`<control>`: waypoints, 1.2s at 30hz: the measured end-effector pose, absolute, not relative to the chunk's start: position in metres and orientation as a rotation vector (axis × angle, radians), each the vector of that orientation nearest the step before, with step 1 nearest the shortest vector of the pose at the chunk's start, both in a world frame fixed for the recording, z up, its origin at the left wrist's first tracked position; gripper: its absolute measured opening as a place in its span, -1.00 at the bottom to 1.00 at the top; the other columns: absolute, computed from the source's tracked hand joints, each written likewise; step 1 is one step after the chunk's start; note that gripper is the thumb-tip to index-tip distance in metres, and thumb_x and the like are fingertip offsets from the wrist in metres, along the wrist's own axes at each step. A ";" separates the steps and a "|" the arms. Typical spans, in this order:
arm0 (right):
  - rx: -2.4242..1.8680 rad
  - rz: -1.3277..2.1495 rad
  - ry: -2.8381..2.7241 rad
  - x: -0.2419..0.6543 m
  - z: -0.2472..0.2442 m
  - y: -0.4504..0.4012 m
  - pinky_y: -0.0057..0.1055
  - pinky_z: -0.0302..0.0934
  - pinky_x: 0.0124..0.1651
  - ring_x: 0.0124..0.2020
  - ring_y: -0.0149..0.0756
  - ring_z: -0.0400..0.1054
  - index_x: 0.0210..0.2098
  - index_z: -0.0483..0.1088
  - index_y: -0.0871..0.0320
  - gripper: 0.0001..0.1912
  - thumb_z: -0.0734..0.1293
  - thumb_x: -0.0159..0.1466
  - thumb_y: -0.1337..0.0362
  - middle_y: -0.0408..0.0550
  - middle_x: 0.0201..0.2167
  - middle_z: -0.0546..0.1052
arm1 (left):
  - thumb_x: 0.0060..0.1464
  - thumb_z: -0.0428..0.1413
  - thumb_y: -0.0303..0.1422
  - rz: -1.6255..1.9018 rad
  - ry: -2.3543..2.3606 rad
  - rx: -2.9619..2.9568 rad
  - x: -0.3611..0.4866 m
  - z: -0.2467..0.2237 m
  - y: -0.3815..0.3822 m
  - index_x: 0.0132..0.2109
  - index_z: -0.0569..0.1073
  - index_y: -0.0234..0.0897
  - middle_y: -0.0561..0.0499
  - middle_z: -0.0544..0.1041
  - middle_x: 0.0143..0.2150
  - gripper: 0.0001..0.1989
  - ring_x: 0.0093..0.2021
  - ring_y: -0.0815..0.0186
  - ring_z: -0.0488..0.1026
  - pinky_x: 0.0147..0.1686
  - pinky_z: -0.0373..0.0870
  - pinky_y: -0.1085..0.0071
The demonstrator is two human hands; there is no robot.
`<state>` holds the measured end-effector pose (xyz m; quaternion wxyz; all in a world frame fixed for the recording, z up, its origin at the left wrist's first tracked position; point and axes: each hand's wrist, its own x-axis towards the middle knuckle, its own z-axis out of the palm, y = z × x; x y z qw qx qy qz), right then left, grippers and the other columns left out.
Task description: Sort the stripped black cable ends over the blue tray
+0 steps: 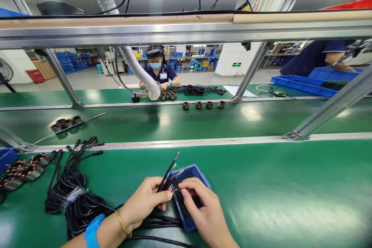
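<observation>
My left hand (148, 198) is closed around several black cables (166, 176), whose thin coloured wire ends point up and to the right. Thumb and fingertips of my right hand (205, 206) are pinched together at one of these wire ends; what sits between them is too small to name. Both hands are over a small blue bin (200, 174) holding many small dark pieces (181, 197). From my left hand the cables run back toward a large tied bundle of black cable (77, 201) on the green bench.
Several copper-wound motor stators (30, 171) lie at the left, beside a blue box (8, 158). More stators (209, 104) stand on the middle strip. Metal frame posts (328, 108) rise from the benches. A masked person (159, 69) sits opposite, below a flexible duct (136, 66).
</observation>
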<state>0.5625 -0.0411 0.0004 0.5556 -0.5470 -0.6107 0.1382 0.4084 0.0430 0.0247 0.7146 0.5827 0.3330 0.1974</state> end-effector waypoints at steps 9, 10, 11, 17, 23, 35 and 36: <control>-1.266 0.185 -1.491 0.566 0.005 -0.041 -0.47 0.31 -0.36 -0.40 -0.34 0.41 -0.29 0.43 0.10 -0.81 0.25 0.24 0.49 -0.11 -0.41 0.54 | -0.13 0.26 -0.28 0.414 0.724 1.268 0.407 0.023 0.042 -0.39 0.47 -0.38 0.08 0.37 -0.47 -0.77 -0.53 0.45 0.24 -0.52 0.20 0.49; -1.264 0.184 -1.499 0.566 0.005 -0.041 -0.47 0.30 -0.36 -0.40 -0.34 0.41 -0.30 0.43 0.10 -0.81 0.25 0.24 0.49 -0.11 -0.41 0.54 | -0.13 0.27 -0.28 0.415 0.730 1.264 0.407 0.023 0.043 -0.39 0.47 -0.38 0.08 0.37 -0.47 -0.77 -0.53 0.45 0.24 -0.51 0.21 0.48; -1.265 0.182 -1.504 0.567 0.005 -0.041 -0.47 0.30 -0.36 -0.40 -0.34 0.41 -0.30 0.43 0.11 -0.81 0.26 0.23 0.49 -0.11 -0.41 0.54 | -0.14 0.28 -0.28 0.418 0.735 1.259 0.407 0.023 0.043 -0.39 0.47 -0.38 0.08 0.37 -0.48 -0.76 -0.53 0.44 0.25 -0.51 0.21 0.48; -1.310 0.203 -1.518 0.569 0.003 -0.042 -0.46 0.31 -0.38 -0.43 -0.35 0.39 -0.32 0.42 0.11 -0.83 0.26 0.22 0.49 -0.11 -0.42 0.53 | -0.16 0.30 -0.28 0.418 0.735 1.244 0.408 0.020 0.043 -0.40 0.49 -0.38 0.08 0.39 -0.49 -0.76 -0.53 0.44 0.26 -0.50 0.23 0.48; -1.308 0.155 -1.547 0.567 0.004 -0.044 -0.41 0.34 -0.35 -0.39 -0.30 0.42 -0.33 0.42 0.10 -0.83 0.24 0.22 0.47 -0.09 -0.43 0.53 | -0.17 0.30 -0.29 0.418 0.735 1.243 0.409 0.019 0.043 -0.41 0.49 -0.38 0.09 0.39 -0.50 -0.77 -0.54 0.45 0.27 -0.50 0.24 0.48; -1.344 0.329 -1.502 0.564 0.000 -0.044 -0.45 0.34 -0.39 -0.45 -0.32 0.44 -0.31 0.48 0.12 -0.85 0.28 0.24 0.42 -0.09 -0.42 0.58 | -0.18 0.34 -0.22 0.440 0.752 1.254 0.408 0.016 0.044 -0.36 0.51 -0.39 0.06 0.43 -0.45 -0.68 -0.50 0.42 0.30 -0.46 0.27 0.45; -1.360 0.383 -1.462 0.564 -0.002 -0.044 -0.45 0.35 -0.39 -0.46 -0.33 0.46 -0.30 0.51 0.11 -0.86 0.30 0.25 0.39 -0.10 -0.42 0.59 | -0.18 0.34 -0.21 0.450 0.755 1.254 0.408 0.016 0.044 -0.36 0.51 -0.39 0.06 0.42 -0.45 -0.67 -0.49 0.41 0.31 -0.45 0.27 0.45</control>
